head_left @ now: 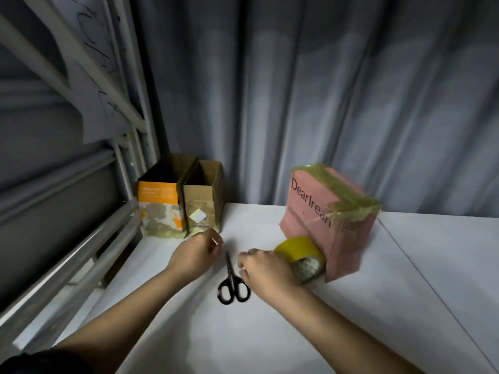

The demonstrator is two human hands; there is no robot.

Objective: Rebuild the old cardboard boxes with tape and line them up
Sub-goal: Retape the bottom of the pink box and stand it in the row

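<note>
A pink box (pixel 318 220) lettered "Dearlrean", with yellowish tape across its top and corner, stands on the white table (pixel 270 333) at the right. A yellow tape roll (pixel 302 252) lies against its near face, and my right hand (pixel 266 268) grips the roll from the left. Two open-topped boxes stand side by side at the back left: an orange and white one (pixel 159 209) and a plain brown one (pixel 204 209). My left hand (pixel 195 255) hovers just in front of them with fingers curled; whether it holds anything is unclear. Black-handled scissors (pixel 232 282) lie shut between my hands.
A grey metal bed frame (pixel 89 238) runs along the table's left edge. A grey curtain (pixel 324 103) hangs behind the boxes. A seam crosses the table surface to the right of the pink box.
</note>
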